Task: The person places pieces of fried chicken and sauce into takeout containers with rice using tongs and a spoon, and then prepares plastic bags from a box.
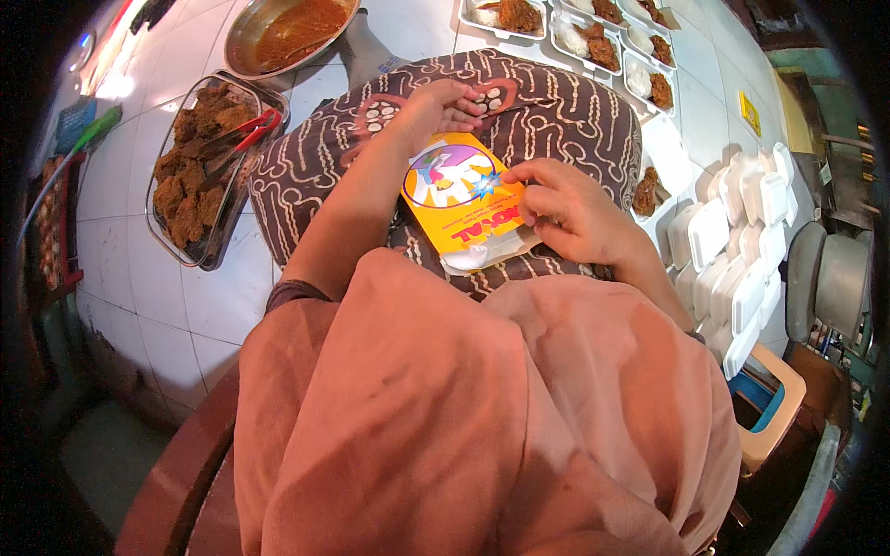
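Note:
A yellow cardboard box of disposable plastic gloves [446,208] lies on my lap, over brown batik-patterned cloth [570,118]. Crumpled white plastic [466,258] pokes out at its near end. My left hand [445,108] is at the box's far end, palm turned inward and fingers loosely curled, with nothing visible in them. Along the right edge of the box, my right hand [567,205] has its fingers bent over the printed face. The undersides of these fingers are hidden.
On the left, a metal tray [154,229] holds fried chicken [188,177] and red-handled tongs [259,128]. Beyond it stands a steel bowl of red sauce [299,35]. Foam boxes with rice and chicken [518,17] are at far right, near stacked foam boxes [730,278].

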`<state>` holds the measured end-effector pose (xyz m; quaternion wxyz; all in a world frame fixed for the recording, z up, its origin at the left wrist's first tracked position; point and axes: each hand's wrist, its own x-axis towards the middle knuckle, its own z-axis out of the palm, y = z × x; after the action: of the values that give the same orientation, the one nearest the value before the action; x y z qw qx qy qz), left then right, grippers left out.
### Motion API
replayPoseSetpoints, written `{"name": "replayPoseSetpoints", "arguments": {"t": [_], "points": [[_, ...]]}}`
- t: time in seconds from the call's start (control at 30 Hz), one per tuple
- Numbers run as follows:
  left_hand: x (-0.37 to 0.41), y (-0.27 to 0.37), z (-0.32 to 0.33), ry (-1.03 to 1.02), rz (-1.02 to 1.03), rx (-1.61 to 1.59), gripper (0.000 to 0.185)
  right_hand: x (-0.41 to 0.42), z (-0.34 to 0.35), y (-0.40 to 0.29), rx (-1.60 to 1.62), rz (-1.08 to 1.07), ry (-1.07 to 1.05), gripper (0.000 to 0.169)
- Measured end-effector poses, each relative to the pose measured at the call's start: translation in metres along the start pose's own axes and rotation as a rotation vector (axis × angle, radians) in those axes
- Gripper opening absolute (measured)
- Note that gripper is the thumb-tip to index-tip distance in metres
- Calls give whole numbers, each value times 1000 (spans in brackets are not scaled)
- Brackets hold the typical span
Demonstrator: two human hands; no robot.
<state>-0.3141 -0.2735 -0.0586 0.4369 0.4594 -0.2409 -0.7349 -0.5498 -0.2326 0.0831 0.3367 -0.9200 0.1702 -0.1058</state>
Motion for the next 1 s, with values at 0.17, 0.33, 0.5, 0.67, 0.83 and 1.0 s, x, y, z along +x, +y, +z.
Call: {"name": "replayPoseSetpoints", "arguments": {"t": [0.17, 0.33, 0.5, 0.67, 0.83, 1.0], "points": [[-20, -5, -6, 83, 185, 605, 25, -2, 8, 8, 114, 101, 9, 16], [-37, -10, -8, 32, 138, 796, 23, 2, 11, 12, 189, 116, 189, 12], [-38, -16, -3, 79, 190, 809, 27, 3, 19, 14, 46, -35, 312, 13], [-29, -19, -10, 108, 233, 825, 28, 3, 26, 15, -49, -67, 439, 23], [-25, -21, -14, 65, 161, 756, 29, 4, 23, 7, -320, 64, 204, 19], [-30, -18, -10, 76, 157, 864, 29, 8, 22, -2, -484, 134, 24, 20]]}}
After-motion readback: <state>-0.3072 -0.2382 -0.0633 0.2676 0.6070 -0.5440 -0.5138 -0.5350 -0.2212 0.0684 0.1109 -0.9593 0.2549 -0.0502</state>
